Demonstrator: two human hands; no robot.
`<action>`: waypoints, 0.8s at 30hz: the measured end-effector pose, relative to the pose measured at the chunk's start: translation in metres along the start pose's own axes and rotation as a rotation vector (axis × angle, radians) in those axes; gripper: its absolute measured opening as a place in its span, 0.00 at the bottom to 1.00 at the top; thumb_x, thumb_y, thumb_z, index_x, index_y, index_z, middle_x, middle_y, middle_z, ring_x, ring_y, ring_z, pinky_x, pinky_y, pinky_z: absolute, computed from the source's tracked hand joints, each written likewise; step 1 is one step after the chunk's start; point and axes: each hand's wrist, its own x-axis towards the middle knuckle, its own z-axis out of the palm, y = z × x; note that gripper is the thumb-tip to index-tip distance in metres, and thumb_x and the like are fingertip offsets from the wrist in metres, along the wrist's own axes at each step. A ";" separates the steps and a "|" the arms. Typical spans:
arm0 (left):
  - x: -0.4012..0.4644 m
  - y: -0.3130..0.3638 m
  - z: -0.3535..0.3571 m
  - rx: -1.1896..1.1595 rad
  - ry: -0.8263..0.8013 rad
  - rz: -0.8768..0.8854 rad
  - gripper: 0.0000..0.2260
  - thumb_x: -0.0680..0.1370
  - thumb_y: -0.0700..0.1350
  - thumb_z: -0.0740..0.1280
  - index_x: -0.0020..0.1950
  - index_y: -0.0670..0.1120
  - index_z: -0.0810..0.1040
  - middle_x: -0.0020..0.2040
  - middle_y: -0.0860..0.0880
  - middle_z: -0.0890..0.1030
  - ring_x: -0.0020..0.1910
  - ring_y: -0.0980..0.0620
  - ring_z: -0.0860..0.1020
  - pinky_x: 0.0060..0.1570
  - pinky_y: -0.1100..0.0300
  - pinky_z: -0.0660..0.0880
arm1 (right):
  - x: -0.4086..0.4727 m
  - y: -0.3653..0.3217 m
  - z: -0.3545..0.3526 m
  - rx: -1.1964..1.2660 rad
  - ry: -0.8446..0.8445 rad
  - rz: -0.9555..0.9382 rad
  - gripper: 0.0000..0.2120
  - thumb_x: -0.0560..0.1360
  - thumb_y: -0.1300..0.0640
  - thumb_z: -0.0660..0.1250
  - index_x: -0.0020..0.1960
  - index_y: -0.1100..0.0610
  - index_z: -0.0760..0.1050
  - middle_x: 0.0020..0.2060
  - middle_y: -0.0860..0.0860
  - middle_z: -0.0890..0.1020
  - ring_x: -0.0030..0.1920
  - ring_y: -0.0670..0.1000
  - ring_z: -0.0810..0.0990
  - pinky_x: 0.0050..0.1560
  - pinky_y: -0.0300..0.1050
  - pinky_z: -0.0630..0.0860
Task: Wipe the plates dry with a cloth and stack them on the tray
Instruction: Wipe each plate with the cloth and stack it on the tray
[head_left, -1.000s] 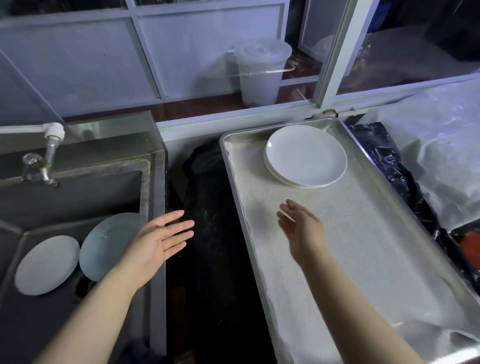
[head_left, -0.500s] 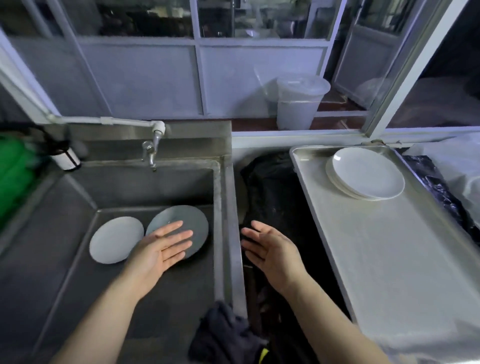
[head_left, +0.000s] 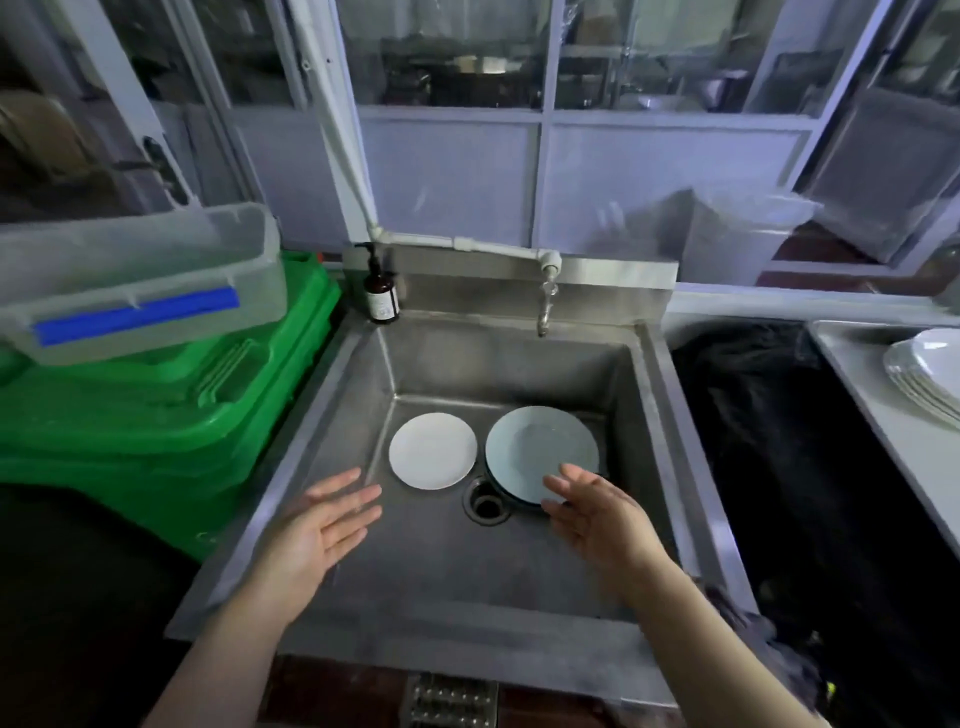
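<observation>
Lying wet in the sink, stiff, slippery, breakable plates are best gripped by the rim; both hands, left and right, are released.

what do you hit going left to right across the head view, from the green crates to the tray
green crates → soap bottle → small white plate → drain → large plate → black bag → stacked plates on the tray
</observation>
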 end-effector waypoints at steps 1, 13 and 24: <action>0.001 0.001 -0.011 -0.011 0.007 -0.005 0.12 0.80 0.37 0.61 0.61 0.47 0.77 0.53 0.46 0.85 0.52 0.48 0.84 0.53 0.54 0.75 | 0.003 0.007 0.009 -0.009 -0.002 0.016 0.13 0.72 0.61 0.70 0.56 0.56 0.77 0.50 0.53 0.86 0.44 0.52 0.86 0.43 0.42 0.78; 0.054 -0.014 -0.086 -0.122 0.087 -0.143 0.14 0.76 0.37 0.65 0.60 0.47 0.77 0.52 0.45 0.85 0.50 0.47 0.84 0.52 0.53 0.75 | 0.083 0.071 0.067 -0.091 0.121 0.223 0.17 0.66 0.56 0.75 0.53 0.56 0.79 0.47 0.53 0.86 0.42 0.54 0.84 0.45 0.46 0.76; 0.155 -0.046 -0.087 -0.011 0.076 -0.343 0.10 0.79 0.37 0.61 0.56 0.47 0.79 0.48 0.47 0.86 0.45 0.50 0.85 0.50 0.55 0.74 | 0.237 0.160 0.083 -0.099 0.316 0.539 0.05 0.81 0.60 0.60 0.50 0.58 0.73 0.46 0.54 0.78 0.33 0.50 0.80 0.38 0.43 0.75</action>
